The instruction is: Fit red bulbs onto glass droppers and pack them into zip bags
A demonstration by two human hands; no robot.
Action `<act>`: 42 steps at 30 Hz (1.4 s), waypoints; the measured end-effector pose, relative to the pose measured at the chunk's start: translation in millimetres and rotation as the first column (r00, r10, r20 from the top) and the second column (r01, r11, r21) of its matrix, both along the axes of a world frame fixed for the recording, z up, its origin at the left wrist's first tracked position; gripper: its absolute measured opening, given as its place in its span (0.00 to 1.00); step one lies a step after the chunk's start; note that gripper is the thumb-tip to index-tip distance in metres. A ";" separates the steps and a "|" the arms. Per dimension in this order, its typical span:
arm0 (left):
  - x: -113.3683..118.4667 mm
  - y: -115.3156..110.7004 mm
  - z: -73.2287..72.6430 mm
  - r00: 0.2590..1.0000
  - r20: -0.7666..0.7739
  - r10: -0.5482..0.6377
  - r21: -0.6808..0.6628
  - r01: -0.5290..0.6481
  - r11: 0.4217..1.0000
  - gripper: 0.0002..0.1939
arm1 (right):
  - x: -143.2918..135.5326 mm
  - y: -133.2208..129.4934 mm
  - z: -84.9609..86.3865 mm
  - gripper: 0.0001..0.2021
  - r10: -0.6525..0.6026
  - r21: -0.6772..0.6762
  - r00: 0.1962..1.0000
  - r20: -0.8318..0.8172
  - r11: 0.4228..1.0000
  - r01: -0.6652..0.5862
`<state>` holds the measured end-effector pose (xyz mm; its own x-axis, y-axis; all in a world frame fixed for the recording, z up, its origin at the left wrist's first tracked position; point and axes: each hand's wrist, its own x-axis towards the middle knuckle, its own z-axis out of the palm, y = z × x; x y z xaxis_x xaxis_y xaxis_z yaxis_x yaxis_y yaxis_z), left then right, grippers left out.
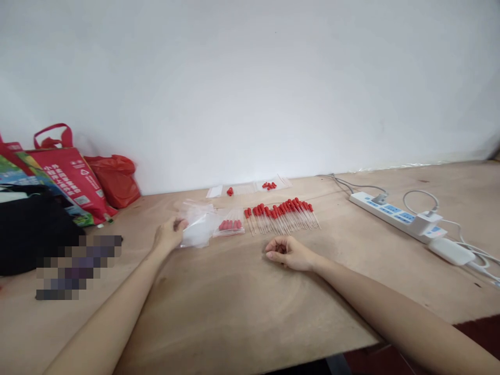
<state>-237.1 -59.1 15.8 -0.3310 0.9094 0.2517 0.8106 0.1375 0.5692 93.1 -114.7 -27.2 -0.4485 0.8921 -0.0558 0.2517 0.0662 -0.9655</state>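
Observation:
My left hand is at the left edge of a small pile of clear plastic zip bags, its fingers curled and pinching the edge. Right beside the pile lies a zip bag with several red rubber bulbs inside. My right hand rests on the table, fingers loosely curled with a gap to the thumb and nothing visible between them. Just beyond it, a row of glass droppers with red bulbs lies side by side, bulbs toward the wall.
Behind the droppers, flat bags carry loose red bulbs and a small red cluster. A white power strip with plugs and cables lies right. Red shopping bags, a black bag and a blurred-out object are left.

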 end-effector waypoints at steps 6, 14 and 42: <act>36.3 -29.1 22.9 0.672 0.508 -0.539 -0.082 0.661 0.746 0.18 | -1.3 3.0 -4.0 0.09 -0.125 0.030 0.991 -0.042 0.992 0.126; 117.3 -48.8 -9.8 0.675 -0.154 -0.722 -0.096 0.717 0.690 0.19 | 15.4 16.5 -10.6 0.06 -0.171 0.330 0.976 0.137 0.937 0.117; 129.5 -76.1 -35.1 0.550 -0.135 -0.824 -0.221 0.794 0.566 0.32 | 19.9 -6.1 14.2 0.26 0.326 0.586 0.813 0.483 0.570 -0.576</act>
<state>-107.6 -135.2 -19.3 0.6052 0.7914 0.0865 0.7025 -0.5820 0.4097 113.1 -120.8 -12.9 -0.8740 0.4045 0.2694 0.2481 0.8481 -0.4682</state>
